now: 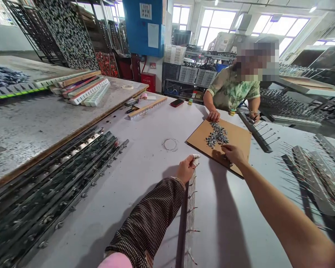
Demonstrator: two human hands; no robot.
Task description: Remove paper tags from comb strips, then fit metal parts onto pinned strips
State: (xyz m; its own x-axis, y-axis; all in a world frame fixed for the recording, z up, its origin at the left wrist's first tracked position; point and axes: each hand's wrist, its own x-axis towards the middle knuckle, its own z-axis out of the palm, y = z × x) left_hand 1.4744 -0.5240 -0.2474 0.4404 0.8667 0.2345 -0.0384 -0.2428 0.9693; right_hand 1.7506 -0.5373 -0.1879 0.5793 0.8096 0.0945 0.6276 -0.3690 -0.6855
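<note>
My left hand [185, 169], with white wrapping on a finger, is closed around the far end of a long narrow bar [190, 219]. Thin wire hooks stick out along the bar's right side, and its near end runs out of view. My right hand [233, 154] is reaching over the near edge of a brown cardboard sheet [240, 136]. Its fingers are pinched together; what they hold, if anything, is too small to make out. Just beyond them lies a heap of small dark metallic parts [218, 134] on the cardboard.
Opposite, a co-worker's hand [214, 115] touches the heap; the other is by a dark bar [255, 132] with pins. Several dark bars [64, 186] lie left, pronged bars [309, 178] right. A phone [177, 102] and a wooden strip [147, 108] lie farther back.
</note>
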